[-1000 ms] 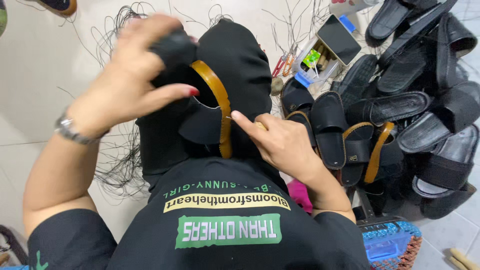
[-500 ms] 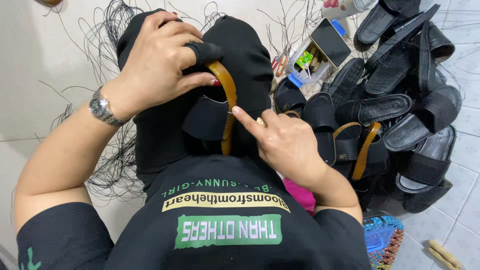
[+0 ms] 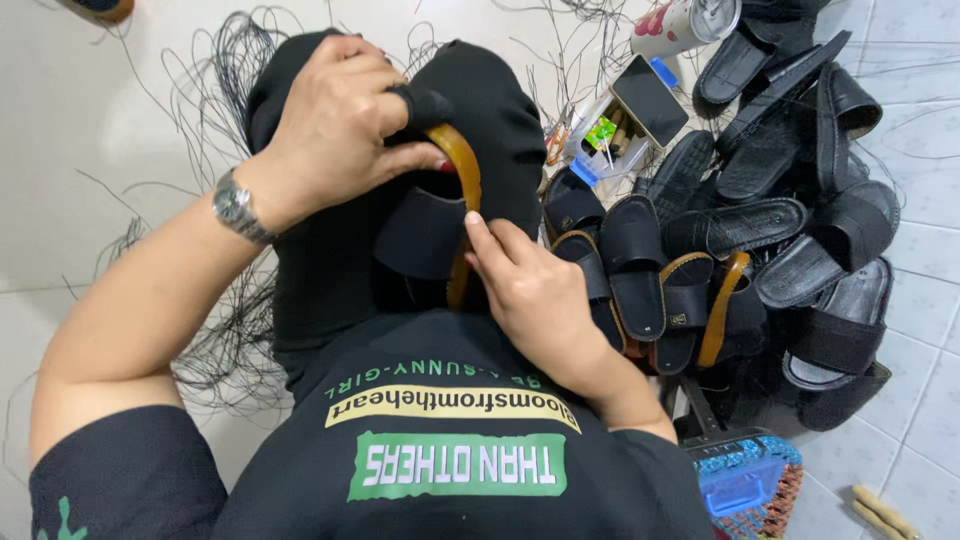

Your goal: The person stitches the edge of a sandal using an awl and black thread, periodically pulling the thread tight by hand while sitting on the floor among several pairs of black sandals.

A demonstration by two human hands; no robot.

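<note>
— Where's the sandal (image 3: 440,215)?
— On my lap: left grip (image 3: 335,125) pinching its tan rim, right grip (image 3: 530,285) pressing its near edge.
— Room?
— Sandal pile (image 3: 740,220) crowds right; open box (image 3: 625,115) far right.

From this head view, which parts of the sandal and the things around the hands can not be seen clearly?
- Sandal on the lap: the left hand covers its toe end.
- Right hand: its fingertips are tucked behind the tan sole edge, so the grip is unclear.
- Drink can: cut off by the top edge.
- Small open box: contents too small to identify.
- Blue basket: cut off by the bottom edge.
</note>
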